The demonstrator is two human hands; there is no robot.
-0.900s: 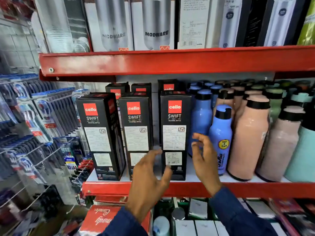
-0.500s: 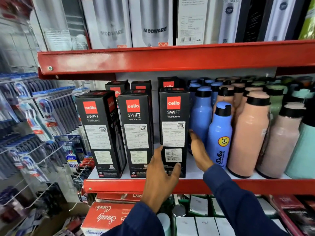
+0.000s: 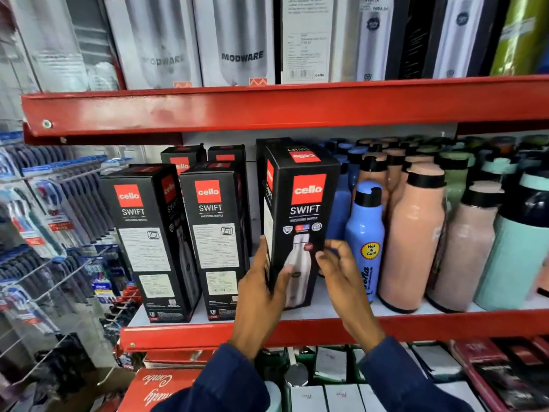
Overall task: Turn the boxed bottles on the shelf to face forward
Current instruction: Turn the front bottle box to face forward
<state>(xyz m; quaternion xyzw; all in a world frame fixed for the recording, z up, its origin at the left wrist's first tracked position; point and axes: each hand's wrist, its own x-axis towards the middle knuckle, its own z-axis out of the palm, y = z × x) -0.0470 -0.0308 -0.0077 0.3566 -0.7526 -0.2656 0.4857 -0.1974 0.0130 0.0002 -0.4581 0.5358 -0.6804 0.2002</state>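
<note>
Three black "cello SWIFT" boxes stand in the front row of the red middle shelf (image 3: 445, 322). The right box (image 3: 306, 203) is tilted toward me and shows its side with the bottle picture. My left hand (image 3: 261, 292) grips its left edge, thumb across the front. My right hand (image 3: 338, 272) holds its lower right corner with the fingertips. The middle box (image 3: 214, 233) and the left box (image 3: 145, 239) stand upright, showing their white label panels. More black boxes (image 3: 181, 157) stand behind them.
Loose bottles crowd the shelf right of the held box: a blue one (image 3: 364, 233), peach ones (image 3: 413, 233), a teal one (image 3: 514, 257). The upper red shelf (image 3: 267, 105) carries Modware boxes. Hanging toothbrush packs (image 3: 44, 203) fill the left. Boxes lie on the shelf below.
Both hands closed on the right box and turned it; the label panel faced me before, the bottle-picture side faces me now. The box has tipped forward. The camera moved closer.
</note>
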